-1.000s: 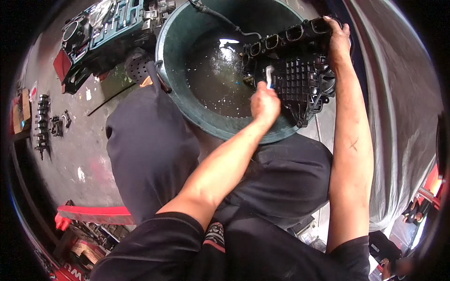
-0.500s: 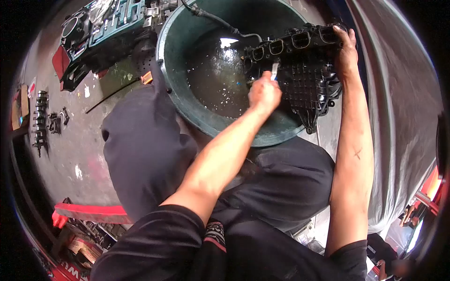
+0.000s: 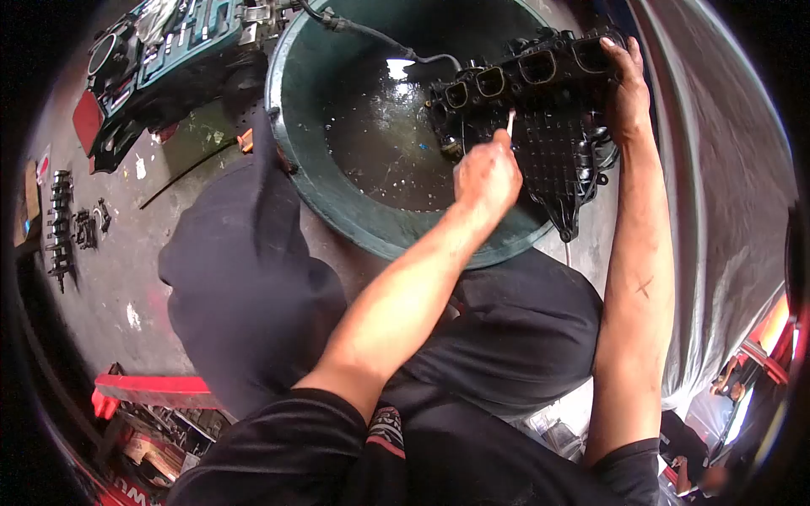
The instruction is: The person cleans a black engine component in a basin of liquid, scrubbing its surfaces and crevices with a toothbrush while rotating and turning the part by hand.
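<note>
My left hand [image 3: 489, 175] is closed around a small white brush [image 3: 511, 121], whose tip is against a black ribbed engine part [image 3: 553, 139]. The part looks like an intake manifold, with a row of oval ports along its upper edge. It is tilted over the right side of a large green tub [image 3: 337, 221]. My right hand [image 3: 629, 88] grips the part's upper right end, thumb on top and the other fingers partly hidden behind. Dark, wet liquid [image 3: 380, 160] with light specks lies in the tub.
A hose [image 3: 371, 35] hangs over the tub's far rim. At upper left are a blue-green tool case [image 3: 190, 42] and an engine block [image 3: 181, 101]. A crankshaft [image 3: 59, 228] lies far left, a red beam [image 3: 156, 390] lower left. Grey sheeting [image 3: 709, 169] hangs right; people [image 3: 688, 451] show lower right.
My left hand and the brush have shifted slightly right along the part. The part has swung a little, its lower end now further down. The tub and floor items sit further left in view.
</note>
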`<state>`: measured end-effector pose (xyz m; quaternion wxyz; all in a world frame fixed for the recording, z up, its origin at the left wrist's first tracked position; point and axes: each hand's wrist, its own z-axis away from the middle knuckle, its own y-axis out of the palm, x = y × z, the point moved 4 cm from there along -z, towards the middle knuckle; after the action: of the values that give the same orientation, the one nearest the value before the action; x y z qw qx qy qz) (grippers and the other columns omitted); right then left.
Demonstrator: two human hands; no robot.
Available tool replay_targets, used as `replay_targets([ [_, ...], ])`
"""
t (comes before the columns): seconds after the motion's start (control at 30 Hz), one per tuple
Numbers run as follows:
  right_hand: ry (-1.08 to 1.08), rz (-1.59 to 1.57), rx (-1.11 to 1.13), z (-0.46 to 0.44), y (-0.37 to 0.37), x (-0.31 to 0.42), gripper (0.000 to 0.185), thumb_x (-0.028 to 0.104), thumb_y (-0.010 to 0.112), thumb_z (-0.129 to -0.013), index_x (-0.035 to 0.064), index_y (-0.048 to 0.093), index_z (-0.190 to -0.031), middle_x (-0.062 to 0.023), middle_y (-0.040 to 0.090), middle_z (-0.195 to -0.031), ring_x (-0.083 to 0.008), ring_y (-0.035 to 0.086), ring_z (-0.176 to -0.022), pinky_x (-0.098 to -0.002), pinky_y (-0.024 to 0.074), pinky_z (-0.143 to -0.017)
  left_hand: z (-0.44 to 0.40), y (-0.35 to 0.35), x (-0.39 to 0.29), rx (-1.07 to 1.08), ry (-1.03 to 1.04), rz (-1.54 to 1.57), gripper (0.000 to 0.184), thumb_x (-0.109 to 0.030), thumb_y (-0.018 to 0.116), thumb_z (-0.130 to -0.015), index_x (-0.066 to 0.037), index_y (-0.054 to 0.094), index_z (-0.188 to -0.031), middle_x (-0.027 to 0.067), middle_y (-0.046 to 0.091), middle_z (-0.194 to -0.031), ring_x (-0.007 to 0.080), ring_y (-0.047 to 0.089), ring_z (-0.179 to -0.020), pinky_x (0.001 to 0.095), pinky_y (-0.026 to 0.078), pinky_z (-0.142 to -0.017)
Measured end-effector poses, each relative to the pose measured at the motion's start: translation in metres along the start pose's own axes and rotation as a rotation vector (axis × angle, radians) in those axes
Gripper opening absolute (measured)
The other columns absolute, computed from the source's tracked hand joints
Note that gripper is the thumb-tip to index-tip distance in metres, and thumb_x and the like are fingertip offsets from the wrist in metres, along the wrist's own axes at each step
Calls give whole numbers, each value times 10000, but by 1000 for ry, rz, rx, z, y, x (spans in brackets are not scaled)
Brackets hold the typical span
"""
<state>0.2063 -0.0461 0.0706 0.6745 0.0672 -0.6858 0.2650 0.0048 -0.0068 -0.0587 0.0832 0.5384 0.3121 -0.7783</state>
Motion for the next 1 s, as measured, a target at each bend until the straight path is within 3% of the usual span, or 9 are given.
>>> replay_targets([
  [0.1,10,11,-11,8,0,2,968,374,712,-837,114,162,-1590,-166,427,-1471,-312,493,-1293,-431,420,-1046,-53,14,24,-32,172,-13,164,-205,563,-930,-45,548,-963,230,672,-882,442,657,-895,512,519,-749],
  [0.23,19,-45,15,9,4,5,974,375,709,-835,107,156,-1590,-206,380,-1509,-336,454,-1341,-443,394,-1082,-18,13,44,108,98,133,189,-218,573,-933,-41,512,-906,250,658,-874,444,649,-900,526,486,-748],
  [0.43,-63,44,2,6,-3,1,1013,399,730,-820,81,147,-1585,-197,394,-1498,-311,459,-1335,-421,418,-1062,-6,-32,83,241,106,-380,229,-232,594,-869,-148,668,-1069,171,708,-1033,357,685,-985,455,547,-887],
  [0.5,-44,36,-2,6,0,3,1029,407,737,-815,73,140,-1585,-196,399,-1493,-303,464,-1328,-403,428,-1051,-25,-58,101,368,-103,-600,318,-220,583,-871,-85,672,-1144,192,697,-1121,325,677,-1062,413,540,-938],
  [0.57,-30,-4,3,5,-2,2,1044,410,739,-810,64,131,-1586,-201,400,-1489,-298,467,-1325,-380,421,-1054,-50,-67,150,18,-374,-515,314,-184,528,-898,-3,674,-1109,212,692,-1138,322,673,-1087,417,539,-943],
  [0.63,-48,40,-11,3,-10,1,1043,418,734,-810,63,133,-1586,-207,392,-1497,-303,458,-1335,-386,408,-1067,-59,-58,204,-15,-487,-572,331,-172,440,-941,23,682,-1054,217,691,-1147,327,683,-1072,435,547,-926],
  [0.73,-72,85,-2,-2,-3,-1,1043,431,726,-811,60,136,-1586,-215,380,-1508,-310,446,-1349,-395,388,-1087,-41,-18,182,62,-132,-631,388,-226,369,-958,-51,715,-969,148,729,-1044,338,703,-989,441,572,-846],
  [0.83,-38,62,-16,5,2,4,1029,440,715,-814,61,149,-1585,-216,374,-1515,-314,432,-1365,-393,377,-1099,1,-8,93,-36,-171,-254,252,-233,412,-946,-52,587,-966,250,685,-859,417,679,-863,495,533,-791],
  [1.0,-88,117,-29,-1,4,3,1034,437,719,-811,65,145,-1586,-214,372,-1516,-317,445,-1354,-398,393,-1089,19,7,16,-8,-153,147,96,-132,566,-860,-44,543,-890,227,659,-772,406,671,-748,499,531,-691],
])
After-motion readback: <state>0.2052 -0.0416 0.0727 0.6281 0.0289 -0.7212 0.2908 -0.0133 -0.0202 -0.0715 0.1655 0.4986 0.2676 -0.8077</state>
